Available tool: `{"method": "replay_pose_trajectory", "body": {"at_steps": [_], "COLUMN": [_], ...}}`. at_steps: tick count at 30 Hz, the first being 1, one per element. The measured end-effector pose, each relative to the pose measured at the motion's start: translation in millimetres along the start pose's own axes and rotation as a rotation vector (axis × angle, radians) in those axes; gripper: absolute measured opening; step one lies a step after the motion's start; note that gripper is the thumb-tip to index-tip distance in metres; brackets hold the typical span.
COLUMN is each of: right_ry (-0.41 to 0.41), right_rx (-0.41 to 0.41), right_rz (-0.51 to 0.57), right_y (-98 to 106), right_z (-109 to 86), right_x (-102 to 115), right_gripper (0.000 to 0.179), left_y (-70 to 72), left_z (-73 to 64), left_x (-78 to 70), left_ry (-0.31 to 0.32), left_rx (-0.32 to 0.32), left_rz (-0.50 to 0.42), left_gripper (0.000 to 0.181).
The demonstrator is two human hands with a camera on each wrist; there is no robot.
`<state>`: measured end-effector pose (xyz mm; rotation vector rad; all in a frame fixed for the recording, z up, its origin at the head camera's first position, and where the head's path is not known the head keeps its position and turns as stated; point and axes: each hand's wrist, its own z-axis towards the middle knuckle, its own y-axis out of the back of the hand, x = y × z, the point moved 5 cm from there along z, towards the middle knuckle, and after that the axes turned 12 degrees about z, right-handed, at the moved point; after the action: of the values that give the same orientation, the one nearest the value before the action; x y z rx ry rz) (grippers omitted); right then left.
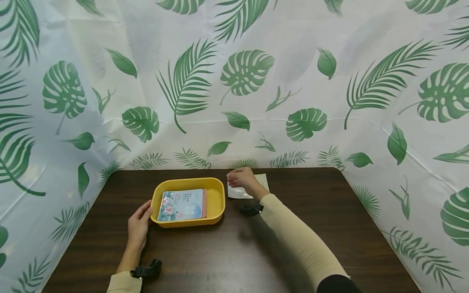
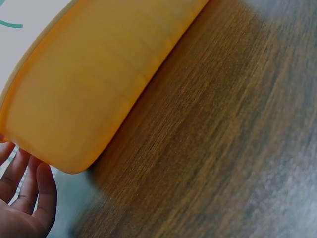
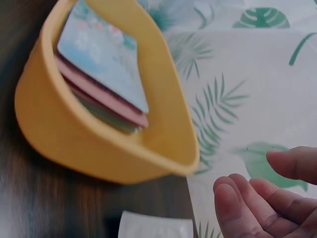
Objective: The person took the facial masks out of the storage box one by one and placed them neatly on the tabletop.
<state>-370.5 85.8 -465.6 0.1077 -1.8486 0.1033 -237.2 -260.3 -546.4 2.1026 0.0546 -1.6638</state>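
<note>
My left hand (image 1: 139, 221) rests its relaxed fingers (image 2: 47, 186) against the left end of a yellow plastic basket (image 1: 218, 211). Inside the basket lies a stack of flat packets, a light-blue floral packet (image 1: 183, 203) on top. Pink and greenish edges show beneath it in the right wrist view. Just right of the basket, my right hand (image 1: 242, 179) is over a white flat packet (image 1: 238, 193) on the table, hiding part of it. In the right wrist view the thumb (image 3: 297, 162) stands apart from the bent fingers, with nothing between them.
The dark wood table (image 1: 220, 260) ends at a back edge close behind the basket and the white packet. A white cloth (image 1: 256, 134) with green leaf prints hangs behind and at both sides. Black straps (image 1: 146, 269) sit on both wrists.
</note>
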Motion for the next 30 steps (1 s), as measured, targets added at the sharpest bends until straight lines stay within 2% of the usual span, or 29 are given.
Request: {"method": "replay_pose_trajectory", "body": {"at_steps": [6,18,25,30], "right_ry": [-0.013,-0.067,-0.09,-0.087], "right_rx": [0.039,0.04,0.051,0.072], "right_rz": [0.002,-0.012,-0.003,-0.043], "right_y": [-19,-50,-65,-74], "right_z": [-4.2,-7.5,-9.2,-12.7], "right_x": [0,-6,-15,-23], "right_gripper": [0.025,0.022,0.022,0.023], "left_y": [0.2,-0.8,-0.5,-0.8], "left_z": [-0.3,0.1,-0.4,-0.3], "left_x": [0.3,-0.1,-0.3,-0.5], "left_ry": [0.005,-0.008,-0.004,-0.006], "left_rx": [-0.009,-0.001,0.002,0.007], "left_rz": [0.001,-0.013,0.004,0.0], "left_gripper": [0.05,0.049,0.051,0.05]}}
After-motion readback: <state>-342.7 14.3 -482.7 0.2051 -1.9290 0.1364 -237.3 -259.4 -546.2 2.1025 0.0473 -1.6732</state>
